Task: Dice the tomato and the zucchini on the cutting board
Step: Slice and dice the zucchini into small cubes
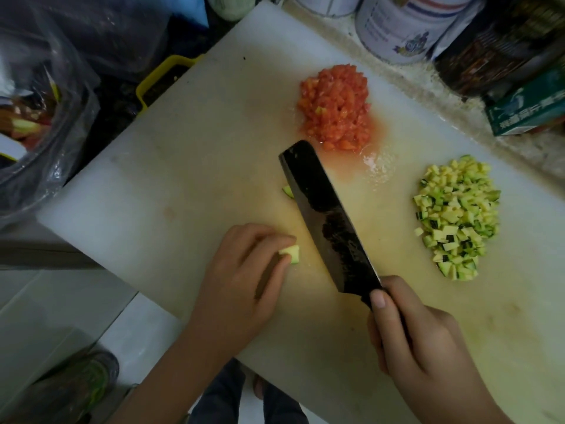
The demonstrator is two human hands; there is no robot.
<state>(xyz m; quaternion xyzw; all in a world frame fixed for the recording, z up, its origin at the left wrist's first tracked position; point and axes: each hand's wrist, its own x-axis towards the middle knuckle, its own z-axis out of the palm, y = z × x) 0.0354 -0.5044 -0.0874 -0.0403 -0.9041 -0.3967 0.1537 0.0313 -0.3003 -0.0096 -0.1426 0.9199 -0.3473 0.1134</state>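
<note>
Now our left hand [244, 270] pinches one zucchini piece [290, 253] in curled fingers [269, 240]; our right hand [419, 335] grips one knife [330, 215]; two diced piles [334, 107].

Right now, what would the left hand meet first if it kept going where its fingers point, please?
Probably the knife blade, just past the zucchini piece the left hand pinches; its height is unclear.

The green box [526, 113] at the right edge carries a row of white characters, upside down from this view and too blurred to read. The white tin [406, 29] at the top bears faint printed lines and a small emblem, equally illegible.
</note>
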